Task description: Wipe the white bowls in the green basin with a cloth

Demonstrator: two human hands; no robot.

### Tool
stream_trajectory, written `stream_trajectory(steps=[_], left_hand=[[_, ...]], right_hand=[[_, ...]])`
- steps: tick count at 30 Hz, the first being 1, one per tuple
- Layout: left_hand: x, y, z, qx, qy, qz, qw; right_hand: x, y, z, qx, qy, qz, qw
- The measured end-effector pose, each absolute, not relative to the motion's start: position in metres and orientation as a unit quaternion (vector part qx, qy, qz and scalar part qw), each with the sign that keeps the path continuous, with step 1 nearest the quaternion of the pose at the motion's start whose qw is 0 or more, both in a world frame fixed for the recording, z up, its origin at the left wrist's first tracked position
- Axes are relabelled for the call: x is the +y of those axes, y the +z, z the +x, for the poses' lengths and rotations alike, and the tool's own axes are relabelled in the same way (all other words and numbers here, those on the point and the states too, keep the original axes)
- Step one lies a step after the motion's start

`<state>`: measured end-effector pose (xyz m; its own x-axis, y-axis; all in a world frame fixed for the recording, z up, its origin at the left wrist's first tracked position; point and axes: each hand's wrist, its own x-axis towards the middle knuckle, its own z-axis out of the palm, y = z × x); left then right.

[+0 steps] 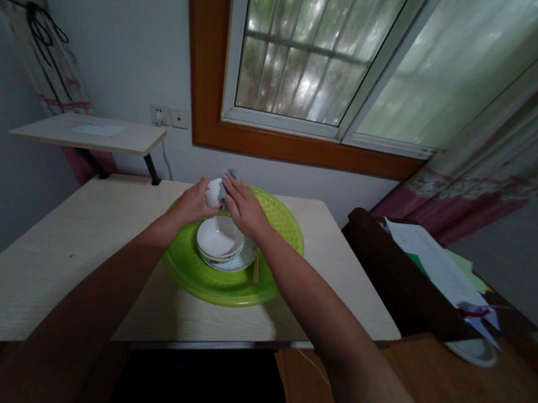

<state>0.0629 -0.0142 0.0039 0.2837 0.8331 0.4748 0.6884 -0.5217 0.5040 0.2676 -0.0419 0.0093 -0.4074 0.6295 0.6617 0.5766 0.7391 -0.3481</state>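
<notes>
Over the far part of a round green tray (219, 294), my left hand (191, 203) grips a small white bowl (213, 193) with dark marks on its outside, tilted on its side. My right hand (247, 210) presses a grey-blue cloth (223, 189) against the bowl, its fingers bent over the cloth. Just below the hands, white bowls (220, 237) are stacked on a white plate (244, 262) in the tray. Chopsticks (256, 271) lie to the right of the stack, partly hidden by my right forearm.
The tray stands on a pale wooden table (92, 236). A raised shelf (92, 133) is at the back left, near wall sockets (169, 116). Behind is a barred window (301, 51). Papers (432, 259) lie on a dark brown piece of furniture (389, 273) at the right.
</notes>
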Motion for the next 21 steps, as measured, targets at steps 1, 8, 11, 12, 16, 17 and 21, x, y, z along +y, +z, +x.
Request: stream_trajectory(steps=[1,8,11,12,16,17,21], left_hand=[[-0.014,0.004,0.063,0.474,0.359,0.797,0.103],[-0.012,0.004,0.062,0.463,0.354,0.807,0.097],[-0.014,0.004,0.063,0.472,0.346,0.805,0.094],[-0.014,0.004,0.062,0.474,0.344,0.805,0.094],[-0.015,0.004,0.062,0.478,0.341,0.806,0.081],[-0.015,0.003,0.062,0.479,0.339,0.806,0.078],[-0.014,0.003,0.062,0.481,0.337,0.805,0.080]], right_hand=[[-0.045,0.012,0.265,-0.854,0.016,-0.346,0.389],[-0.048,0.015,0.258,-0.862,-0.001,-0.344,0.372],[-0.037,0.008,0.265,-0.824,0.030,-0.372,0.426],[-0.033,0.005,0.269,-0.808,0.044,-0.386,0.443],[-0.014,-0.009,0.281,-0.739,0.116,-0.444,0.494],[-0.011,-0.012,0.284,-0.726,0.133,-0.454,0.499],[-0.007,-0.017,0.287,-0.712,0.159,-0.462,0.505]])
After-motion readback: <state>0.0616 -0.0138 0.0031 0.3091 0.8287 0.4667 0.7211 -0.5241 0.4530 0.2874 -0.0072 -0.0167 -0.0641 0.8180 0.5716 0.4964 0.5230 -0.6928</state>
